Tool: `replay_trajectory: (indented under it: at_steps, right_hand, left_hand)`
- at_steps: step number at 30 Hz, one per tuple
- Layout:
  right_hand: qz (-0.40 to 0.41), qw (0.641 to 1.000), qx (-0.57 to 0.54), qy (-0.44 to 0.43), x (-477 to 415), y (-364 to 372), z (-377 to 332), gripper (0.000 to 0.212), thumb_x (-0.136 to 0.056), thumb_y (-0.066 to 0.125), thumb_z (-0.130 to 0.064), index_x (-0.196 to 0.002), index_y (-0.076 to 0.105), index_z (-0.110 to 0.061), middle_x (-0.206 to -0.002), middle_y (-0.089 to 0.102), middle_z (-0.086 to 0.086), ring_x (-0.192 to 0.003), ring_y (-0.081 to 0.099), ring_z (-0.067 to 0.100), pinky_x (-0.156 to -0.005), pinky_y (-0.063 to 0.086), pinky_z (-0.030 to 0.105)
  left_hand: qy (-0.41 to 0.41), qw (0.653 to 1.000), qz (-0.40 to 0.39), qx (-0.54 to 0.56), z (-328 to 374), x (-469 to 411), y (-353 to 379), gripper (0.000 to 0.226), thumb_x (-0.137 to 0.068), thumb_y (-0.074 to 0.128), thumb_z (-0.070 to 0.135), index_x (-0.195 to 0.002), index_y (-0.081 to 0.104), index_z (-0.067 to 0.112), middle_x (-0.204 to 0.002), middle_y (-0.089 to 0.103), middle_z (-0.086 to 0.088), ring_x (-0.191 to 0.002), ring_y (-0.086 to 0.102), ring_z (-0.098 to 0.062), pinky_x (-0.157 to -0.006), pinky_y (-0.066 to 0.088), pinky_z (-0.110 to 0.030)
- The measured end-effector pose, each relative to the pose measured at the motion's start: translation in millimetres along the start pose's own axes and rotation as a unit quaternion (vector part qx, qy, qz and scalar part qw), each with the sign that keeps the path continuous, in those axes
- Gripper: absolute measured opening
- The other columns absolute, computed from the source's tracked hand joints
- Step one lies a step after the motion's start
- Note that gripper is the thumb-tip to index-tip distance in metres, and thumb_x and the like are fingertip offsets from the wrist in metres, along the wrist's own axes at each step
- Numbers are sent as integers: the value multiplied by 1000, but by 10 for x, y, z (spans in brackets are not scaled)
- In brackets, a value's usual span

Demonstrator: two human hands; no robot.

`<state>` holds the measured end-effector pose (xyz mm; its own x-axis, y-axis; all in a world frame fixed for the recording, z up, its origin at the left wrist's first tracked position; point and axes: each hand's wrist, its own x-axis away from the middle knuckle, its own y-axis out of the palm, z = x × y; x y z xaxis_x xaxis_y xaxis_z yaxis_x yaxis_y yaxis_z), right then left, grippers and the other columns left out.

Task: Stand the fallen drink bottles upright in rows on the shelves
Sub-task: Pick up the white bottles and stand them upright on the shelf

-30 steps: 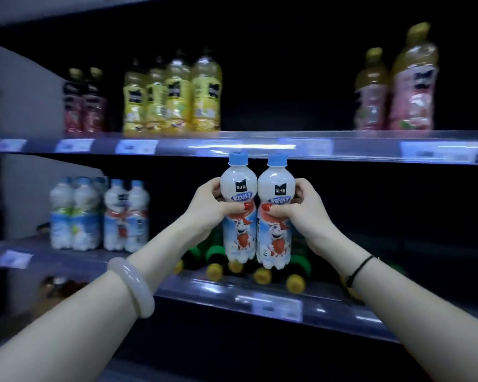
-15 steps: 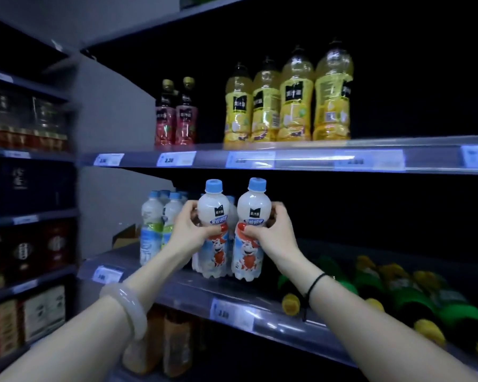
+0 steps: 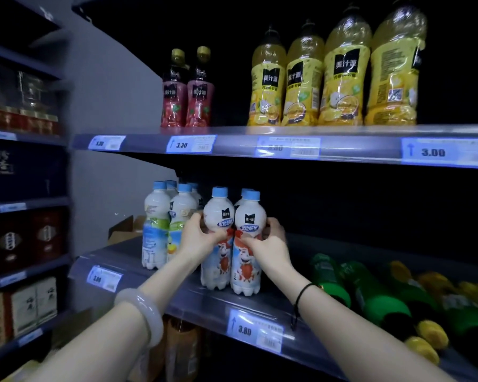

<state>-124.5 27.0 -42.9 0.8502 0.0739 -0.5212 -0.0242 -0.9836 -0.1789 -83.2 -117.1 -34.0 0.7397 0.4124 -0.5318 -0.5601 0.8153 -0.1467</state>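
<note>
Lowered onto middle shelf [image 3: 204, 304]: two milk bottles [image 3: 246, 263], upright, caps up; left hand [image 3: 202, 239], right hand [image 3: 269, 245] fingers clamped round them.

A pair of bottles [image 3: 221, 260] stood touching at the front of the middle shelf [image 3: 199, 307], the left hand [image 3: 202, 235] gripping the left one, the right hand [image 3: 268, 244] the right. Upright bottles [image 3: 163, 230] stood just left; fallen bottles [image 3: 381, 299] lay right. Further bottles [image 3: 342, 78] stood on the upper shelf [image 3: 232, 146].
</note>
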Motion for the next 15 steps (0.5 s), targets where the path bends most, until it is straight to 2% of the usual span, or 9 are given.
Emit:
replay_trajectory:
  at_steps: [3,6,7,9,11,12,15]
  right_hand:
    - [12,1000,9,-7,-9,-4,33,46,-69,79,-18,-106,52,-14,-111,57,10,-103,58,25,-88,51,41]
    - [1,1000,7,2,-6,-2,42,47,-69,79,-20,-103,48,-18,-111,58,8,-103,59,22,-87,52,38]
    - [-10,1000,4,11,-5,-6,28,48,-69,80,-23,-103,46,-19,-111,59,7,-102,60,22,-85,53,38]
    - [-25,999,11,24,8,-52,-8,56,-70,80,-32,-110,43,-18,-115,60,7,-105,61,23,-86,53,38]
    - [-13,999,45,17,18,-188,-55,69,-74,76,-38,-127,41,-11,-121,56,9,-111,57,25,-89,48,33]
    - [4,998,65,5,25,-300,-90,69,-78,74,-36,-133,41,-8,-121,56,11,-112,56,26,-87,45,29]
    - [41,992,111,-46,90,-807,-192,44,-86,66,-18,-125,52,-4,-115,60,15,-108,58,27,-89,43,29]
  left_hand:
    - [7,999,-1,-33,5,-15,48,45,-74,75,3,-113,53,-1,-99,59,-5,-91,55,-16,-73,42,-22]
    - [16,997,0,-72,5,29,64,43,-75,76,9,-108,49,4,-105,57,-8,-100,55,-21,-77,40,-26]
    - [21,995,10,-94,16,64,73,44,-75,76,13,-106,46,6,-108,55,-10,-104,53,-25,-79,40,-29]
    - [49,983,78,-159,84,164,101,55,-72,77,21,-113,44,5,-116,48,-15,-112,44,-30,-88,40,-37]
    - [121,956,158,-214,227,292,153,59,-73,76,25,-119,44,5,-118,46,-16,-113,40,-32,-94,36,-40]
    - [171,945,165,-223,320,362,201,54,-74,74,25,-116,47,6,-115,48,-15,-110,43,-32,-92,37,-40]
    - [286,931,71,-217,599,564,496,32,-75,70,16,-103,56,7,-101,53,-13,-97,51,-33,-84,44,-44]
